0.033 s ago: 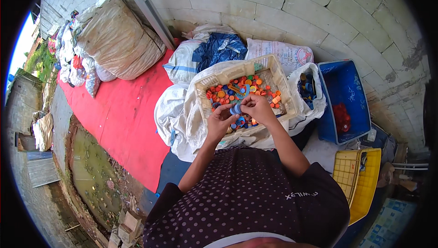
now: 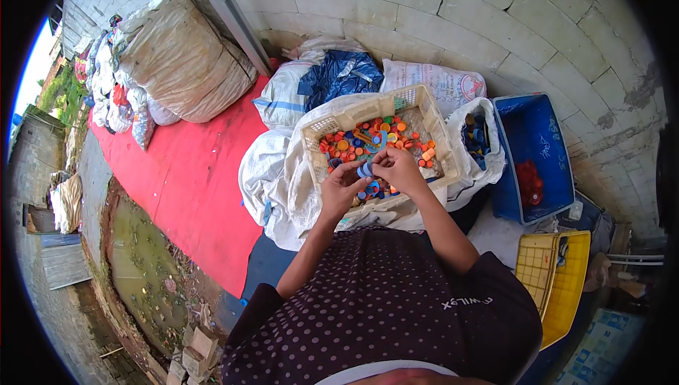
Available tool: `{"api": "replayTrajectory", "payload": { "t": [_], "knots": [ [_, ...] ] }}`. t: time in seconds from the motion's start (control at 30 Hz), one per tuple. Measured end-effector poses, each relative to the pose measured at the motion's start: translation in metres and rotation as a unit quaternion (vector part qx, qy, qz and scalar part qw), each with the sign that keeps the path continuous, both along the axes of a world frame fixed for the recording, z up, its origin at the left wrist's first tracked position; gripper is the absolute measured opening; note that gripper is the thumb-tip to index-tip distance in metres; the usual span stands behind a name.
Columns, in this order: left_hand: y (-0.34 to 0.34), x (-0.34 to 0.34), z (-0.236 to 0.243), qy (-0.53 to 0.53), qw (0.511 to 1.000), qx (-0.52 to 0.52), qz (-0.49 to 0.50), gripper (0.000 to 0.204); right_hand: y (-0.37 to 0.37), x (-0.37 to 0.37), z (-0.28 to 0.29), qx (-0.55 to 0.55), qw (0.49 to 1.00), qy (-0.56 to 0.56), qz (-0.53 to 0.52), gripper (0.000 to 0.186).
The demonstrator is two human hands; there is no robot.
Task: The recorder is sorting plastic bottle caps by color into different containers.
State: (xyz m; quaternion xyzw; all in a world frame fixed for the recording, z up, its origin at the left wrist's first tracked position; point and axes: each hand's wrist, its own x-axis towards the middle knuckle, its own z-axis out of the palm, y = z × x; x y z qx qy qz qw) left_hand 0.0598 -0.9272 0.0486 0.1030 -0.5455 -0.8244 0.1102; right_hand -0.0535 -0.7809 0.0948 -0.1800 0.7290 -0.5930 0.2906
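My left hand and my right hand meet over the near part of a cream plastic crate. Between their fingers are small blue bottle caps, at least two close together; both hands are closed on them, with thumb and fingertips pinching. Loose bottle caps in red, orange, blue, green and yellow lie scattered across the crate's bottom. A light blue curved plastic piece rests among them, just beyond my fingers. My hands hide part of the caps below.
White sacks lie under and left of the crate. An open white sack of dark blue pieces stands right, then a blue bin holding red pieces and a yellow crate. A block wall rises behind; red sheeting spreads left.
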Motion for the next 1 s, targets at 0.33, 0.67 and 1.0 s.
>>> {"api": "replayTrajectory", "payload": {
  "t": [0.33,0.67,1.0],
  "knots": [
    [-0.018,0.03,0.0,-0.081,0.975,-0.199,0.053,0.049,-0.036,0.025,-0.017,-0.046,0.997,-0.061,0.022,0.012],
    [-0.042,0.074,-0.014,-0.04,0.97,0.027,0.239,0.041,-0.072,-0.035,-0.036,0.139,0.958,0.139,0.209,0.021],
    [-0.021,0.126,-0.03,-0.103,0.924,0.079,0.36,0.041,-0.093,-0.152,-0.164,0.523,0.717,0.397,0.233,0.025]
  ]
}}
